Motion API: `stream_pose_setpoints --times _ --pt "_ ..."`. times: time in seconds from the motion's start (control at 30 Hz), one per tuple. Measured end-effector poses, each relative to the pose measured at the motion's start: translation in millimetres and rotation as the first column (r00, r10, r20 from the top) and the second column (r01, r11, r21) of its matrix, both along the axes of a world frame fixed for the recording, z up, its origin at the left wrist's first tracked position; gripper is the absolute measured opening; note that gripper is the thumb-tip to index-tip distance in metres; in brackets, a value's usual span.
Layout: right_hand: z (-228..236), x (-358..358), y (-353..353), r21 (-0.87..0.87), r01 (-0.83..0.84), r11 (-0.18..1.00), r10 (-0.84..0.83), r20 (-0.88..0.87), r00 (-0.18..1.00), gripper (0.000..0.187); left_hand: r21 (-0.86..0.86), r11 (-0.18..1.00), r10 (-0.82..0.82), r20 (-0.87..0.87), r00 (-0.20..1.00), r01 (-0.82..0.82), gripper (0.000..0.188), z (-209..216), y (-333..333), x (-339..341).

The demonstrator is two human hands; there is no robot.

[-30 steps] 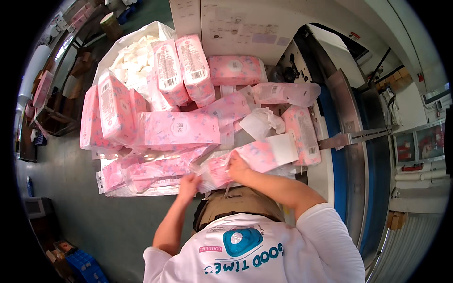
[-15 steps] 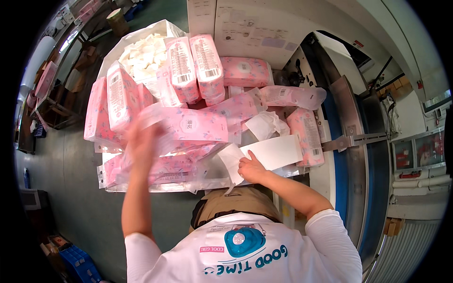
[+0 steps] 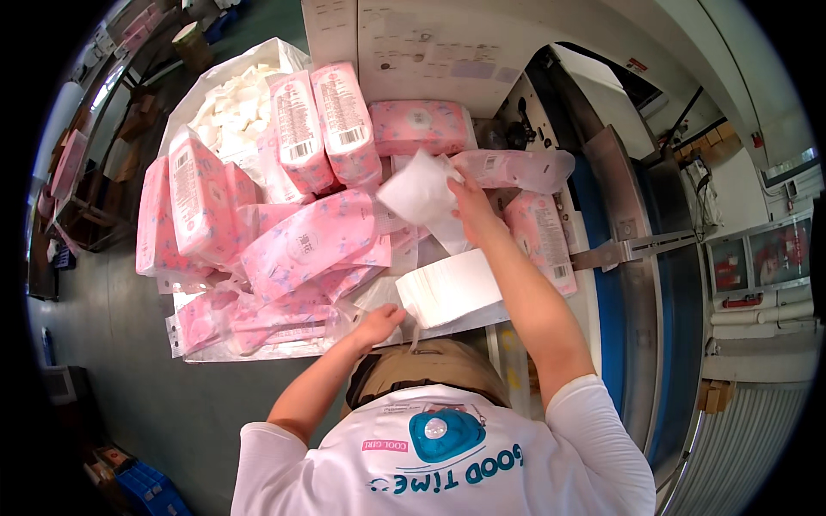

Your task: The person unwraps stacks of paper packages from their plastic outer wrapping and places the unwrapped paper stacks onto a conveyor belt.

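Observation:
My right hand (image 3: 471, 208) is closed on the edge of some loose white tissue sheets (image 3: 419, 189), raised over the far part of the table. A thick stack of white tissues (image 3: 452, 288) lies near the table's front edge, its layered side facing my body; my right forearm passes over its right end. Just left of that stack is my left hand (image 3: 379, 326), with nothing visible in it and its fingers reaching toward the stack's left end. Close by on the left lies a flattened pink printed plastic bag (image 3: 310, 241), on top of more pink bags.
Filled pink tissue packs (image 3: 297, 125) stand at the back and left. Another pack (image 3: 540, 241) lies to the right. A white sack of paper scraps (image 3: 232, 107) sits at the far left. Beside the table on the right runs a machine with a metal arm (image 3: 632, 249).
My left hand has come from the pink bags to the tissue stack's left end. My right hand has moved away from the stack, lifting loose sheets. The top pink bag has shifted and tilted.

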State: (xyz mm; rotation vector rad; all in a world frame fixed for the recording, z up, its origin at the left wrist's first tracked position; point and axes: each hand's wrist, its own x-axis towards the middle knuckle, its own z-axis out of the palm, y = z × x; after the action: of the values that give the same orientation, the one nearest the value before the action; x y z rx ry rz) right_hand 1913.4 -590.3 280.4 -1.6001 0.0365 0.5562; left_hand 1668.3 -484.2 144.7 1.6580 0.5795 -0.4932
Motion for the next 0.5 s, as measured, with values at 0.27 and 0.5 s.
stream_pose_setpoints --times 0.27,0.5 --pt "-54.8 -31.7 -146.3 -0.823 -0.009 0.567 0.417 0.277 0.866 0.062 -0.083 0.970 0.237 0.148 0.960 -0.227 0.043 -2.7 -26.6 29.9" --pt "-98.9 -48.8 -177.3 -0.789 0.292 0.541 0.396 0.545 0.739 0.065 0.317 0.937 -0.174 0.058 0.983 0.147 0.060 9.3 -19.3 44.2"
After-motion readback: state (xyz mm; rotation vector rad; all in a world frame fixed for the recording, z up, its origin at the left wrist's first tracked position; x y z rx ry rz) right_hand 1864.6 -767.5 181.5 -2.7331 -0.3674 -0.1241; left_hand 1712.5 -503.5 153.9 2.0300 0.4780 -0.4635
